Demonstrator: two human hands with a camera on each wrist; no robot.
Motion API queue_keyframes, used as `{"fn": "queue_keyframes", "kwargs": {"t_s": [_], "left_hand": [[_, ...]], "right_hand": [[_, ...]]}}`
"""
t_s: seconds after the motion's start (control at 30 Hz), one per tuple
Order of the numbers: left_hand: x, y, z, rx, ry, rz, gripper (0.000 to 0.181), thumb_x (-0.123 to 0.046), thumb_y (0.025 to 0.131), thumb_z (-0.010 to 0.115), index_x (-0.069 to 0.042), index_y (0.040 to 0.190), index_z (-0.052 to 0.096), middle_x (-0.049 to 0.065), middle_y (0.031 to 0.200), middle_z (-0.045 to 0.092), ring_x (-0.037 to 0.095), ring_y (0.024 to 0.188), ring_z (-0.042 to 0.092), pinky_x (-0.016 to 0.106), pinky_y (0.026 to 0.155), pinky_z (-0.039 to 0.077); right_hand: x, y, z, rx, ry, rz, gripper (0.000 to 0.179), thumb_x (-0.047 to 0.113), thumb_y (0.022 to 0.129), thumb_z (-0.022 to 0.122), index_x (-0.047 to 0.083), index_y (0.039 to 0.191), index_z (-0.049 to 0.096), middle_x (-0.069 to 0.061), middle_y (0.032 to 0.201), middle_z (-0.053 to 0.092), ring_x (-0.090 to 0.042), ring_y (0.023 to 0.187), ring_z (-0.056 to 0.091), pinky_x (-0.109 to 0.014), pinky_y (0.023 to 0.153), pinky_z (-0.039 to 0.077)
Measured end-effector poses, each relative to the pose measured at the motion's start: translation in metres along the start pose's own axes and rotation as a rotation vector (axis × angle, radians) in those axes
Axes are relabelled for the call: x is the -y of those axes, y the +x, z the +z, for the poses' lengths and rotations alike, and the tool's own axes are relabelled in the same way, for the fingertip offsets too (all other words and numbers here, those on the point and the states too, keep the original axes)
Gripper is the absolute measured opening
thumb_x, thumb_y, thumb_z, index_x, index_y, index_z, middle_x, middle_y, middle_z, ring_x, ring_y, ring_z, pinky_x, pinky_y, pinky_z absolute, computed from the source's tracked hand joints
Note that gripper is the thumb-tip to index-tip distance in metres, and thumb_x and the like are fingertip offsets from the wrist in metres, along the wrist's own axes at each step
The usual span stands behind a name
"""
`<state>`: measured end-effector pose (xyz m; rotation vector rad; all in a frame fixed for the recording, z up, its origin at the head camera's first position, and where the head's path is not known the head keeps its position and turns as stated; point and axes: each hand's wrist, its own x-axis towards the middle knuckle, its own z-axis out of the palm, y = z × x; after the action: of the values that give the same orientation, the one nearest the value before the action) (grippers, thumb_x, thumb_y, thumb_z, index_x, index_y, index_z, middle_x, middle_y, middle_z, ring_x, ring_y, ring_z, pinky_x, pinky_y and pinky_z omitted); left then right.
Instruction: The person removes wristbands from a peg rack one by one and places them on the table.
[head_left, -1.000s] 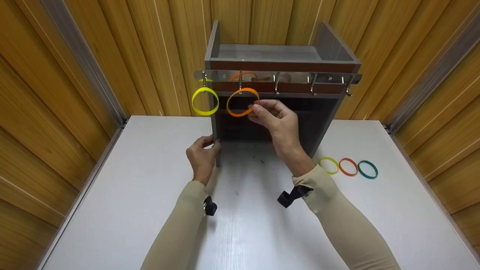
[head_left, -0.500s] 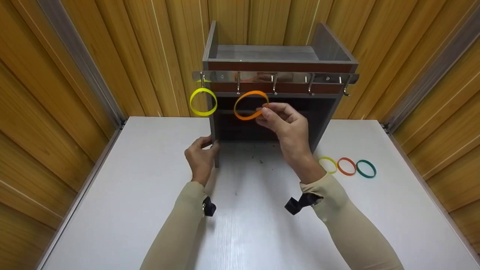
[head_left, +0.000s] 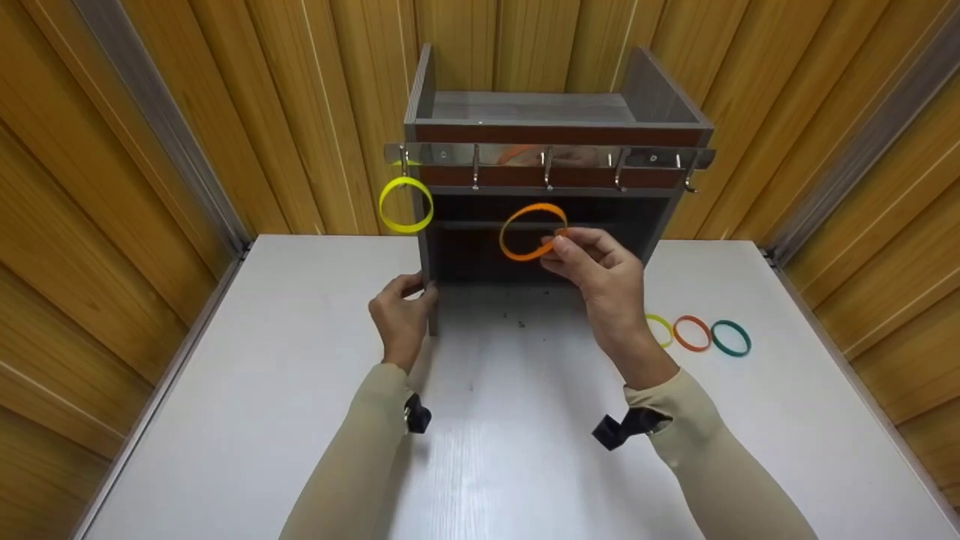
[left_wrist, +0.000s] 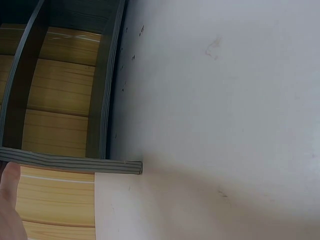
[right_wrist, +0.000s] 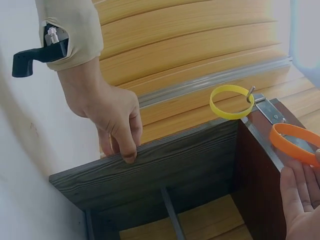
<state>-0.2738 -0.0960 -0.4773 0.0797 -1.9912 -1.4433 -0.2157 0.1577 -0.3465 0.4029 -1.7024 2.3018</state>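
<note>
Right hand (head_left: 611,289) pinches the orange band (head_left: 529,257) by its near right side, thumb on one face and fingertips on the other. Held at that one spot, the loop's far side stands free to the left of the fingers, seemingly so that nothing blocks the ring. It hangs in the air, in front of the dark recess of the shelf unit (head_left: 525,133) and touching no hook.

Above and beyond this hand runs the metal hook rail (head_left: 510,155), fixed across the unit's front. On its leftmost hook, up and well to the left of the right hand, hangs a yellow band (head_left: 406,228); the hook passes through the loop and bears its weight.

Low and to the left, the left hand (head_left: 403,315) grips the front edge of the side panel (right_wrist: 180,155). From the right wrist camera, its thumb lies over the inner face and its fingers go behind the outer one, a hold that probably steadies the unit.

Right of the right hand's wrist, three more loops lie flat in a row on the white table (head_left: 487,450): a second yellow band (head_left: 668,328), partly hidden by that hand, then a red band (head_left: 694,349) and a teal band (head_left: 733,353). Whether neighbours touch is hard to tell.
</note>
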Motion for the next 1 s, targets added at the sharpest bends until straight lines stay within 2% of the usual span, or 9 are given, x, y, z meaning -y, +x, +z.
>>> {"fn": "queue_keyframes", "kwargs": {"t_s": [0.1, 0.5, 1.0], "left_hand": [[-0.001, 0.000, 0.000, 0.000, -0.003, -0.004, 0.016, 0.005, 0.083, 0.084, 0.000, 0.098, 0.081, 0.011, 0.095, 0.080, 0.027, 0.090, 0.078, 0.047, 0.081, 0.063], [0.000, 0.000, -0.001, 0.008, 0.015, 0.009, 0.016, 0.004, 0.084, 0.084, 0.001, 0.099, 0.081, 0.012, 0.096, 0.080, 0.025, 0.091, 0.078, 0.036, 0.080, 0.063], [0.000, 0.000, 0.000, 0.020, 0.015, -0.024, 0.019, 0.004, 0.084, 0.084, 0.000, 0.102, 0.080, 0.012, 0.099, 0.080, 0.027, 0.094, 0.078, 0.045, 0.082, 0.063]], "right_hand": [[-0.003, -0.003, -0.008, -0.023, -0.019, 0.015, 0.022, 0.005, 0.099, 0.075, -0.005, 0.118, 0.068, -0.024, 0.114, 0.072, -0.037, 0.104, 0.074, -0.042, 0.095, 0.060], [-0.019, -0.017, -0.041, -0.095, -0.028, 0.085, 0.022, 0.007, 0.100, 0.075, -0.005, 0.117, 0.067, -0.018, 0.111, 0.075, -0.030, 0.098, 0.075, -0.041, 0.094, 0.060], [-0.030, -0.033, -0.087, -0.197, -0.068, 0.181, 0.030, 0.015, 0.101, 0.075, -0.003, 0.122, 0.064, -0.010, 0.110, 0.076, -0.024, 0.104, 0.075, -0.039, 0.099, 0.057]]}}
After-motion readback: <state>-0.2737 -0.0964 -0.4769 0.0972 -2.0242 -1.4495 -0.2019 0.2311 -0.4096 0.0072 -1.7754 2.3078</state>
